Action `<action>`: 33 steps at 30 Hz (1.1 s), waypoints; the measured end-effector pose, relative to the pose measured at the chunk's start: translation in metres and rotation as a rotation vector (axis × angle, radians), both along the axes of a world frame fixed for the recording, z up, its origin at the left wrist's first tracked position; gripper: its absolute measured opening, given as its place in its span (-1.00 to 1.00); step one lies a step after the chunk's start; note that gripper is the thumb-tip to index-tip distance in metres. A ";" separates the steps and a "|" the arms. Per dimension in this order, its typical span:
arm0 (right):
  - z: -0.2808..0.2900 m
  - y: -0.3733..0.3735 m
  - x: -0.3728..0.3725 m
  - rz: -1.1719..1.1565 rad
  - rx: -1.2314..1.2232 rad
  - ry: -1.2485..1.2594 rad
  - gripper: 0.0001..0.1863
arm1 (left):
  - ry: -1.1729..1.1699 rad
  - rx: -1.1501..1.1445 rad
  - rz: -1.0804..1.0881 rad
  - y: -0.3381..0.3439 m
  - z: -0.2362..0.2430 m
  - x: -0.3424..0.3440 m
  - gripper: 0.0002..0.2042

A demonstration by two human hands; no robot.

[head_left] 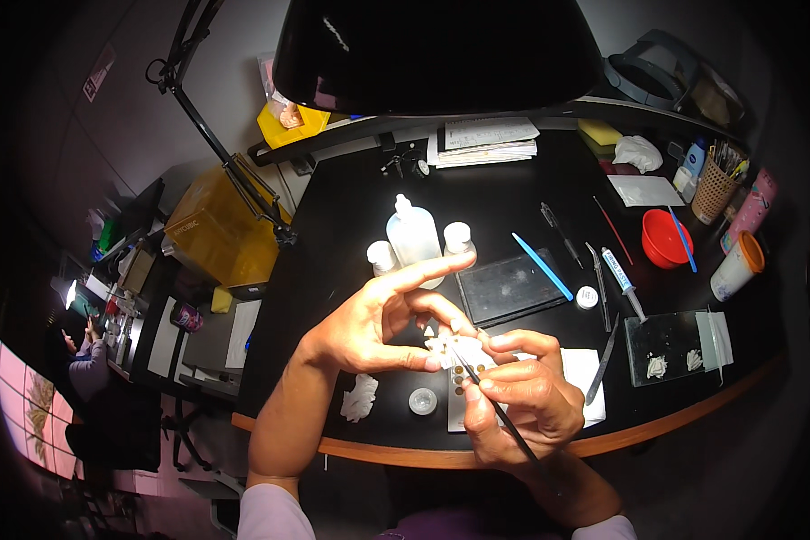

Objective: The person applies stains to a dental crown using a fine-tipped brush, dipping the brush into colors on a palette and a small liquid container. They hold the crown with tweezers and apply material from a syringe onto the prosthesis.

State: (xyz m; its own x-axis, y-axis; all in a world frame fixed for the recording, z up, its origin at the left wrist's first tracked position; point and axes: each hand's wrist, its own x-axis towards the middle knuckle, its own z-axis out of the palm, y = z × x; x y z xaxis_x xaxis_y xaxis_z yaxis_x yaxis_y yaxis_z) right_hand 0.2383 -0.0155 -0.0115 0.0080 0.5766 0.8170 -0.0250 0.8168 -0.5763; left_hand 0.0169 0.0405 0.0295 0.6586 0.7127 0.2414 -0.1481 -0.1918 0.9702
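Note:
My left hand [369, 326] is closed in a pinch on a small white piece [442, 347], with the index finger stretched out above it. From the right, my right hand [538, 405] grips a slim dark-handled tool [515, 434] like a pen. The tool's fine tip meets the white piece or stops just short of it; I cannot tell which. Below the hands lies a white sheet with small round brownish spots [460, 382], partly covered by my fingers. A small clear round cup [423, 401] and a crumpled white tissue [360, 398] sit beside it.
Behind my hands stand a white squeeze bottle [412, 232] and two small white bottles. Further right are a dark slab [513, 288], a syringe [623, 281], a glass plate [639, 360] with white crumbs, and a red bowl [664, 239]. A black lamp head [436, 54] hangs overhead.

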 end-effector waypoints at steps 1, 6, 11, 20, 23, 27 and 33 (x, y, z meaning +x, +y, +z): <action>0.000 0.000 0.000 0.003 -0.001 -0.002 -0.79 | -0.002 0.000 0.001 0.000 0.000 0.000 0.00; 0.000 -0.001 0.000 0.010 -0.005 0.004 -0.79 | 0.007 -0.005 0.003 -0.001 0.001 0.000 0.00; -0.002 -0.001 0.000 0.011 -0.001 -0.002 -0.78 | 0.016 0.008 0.005 0.000 0.002 0.000 0.00; 0.000 -0.002 0.002 0.007 -0.005 -0.016 -0.78 | 0.007 -0.003 -0.002 -0.001 0.000 0.000 0.00; 0.001 -0.004 0.000 -0.001 -0.021 0.016 -0.77 | 0.040 -0.007 0.030 -0.003 0.000 0.001 0.00; -0.003 -0.002 0.003 -0.016 0.021 -0.036 -0.75 | 0.080 -0.019 0.070 -0.005 -0.002 0.002 -0.01; -0.004 -0.001 0.001 0.001 0.033 -0.081 -0.73 | 0.082 -0.025 0.069 -0.007 -0.003 -0.001 -0.01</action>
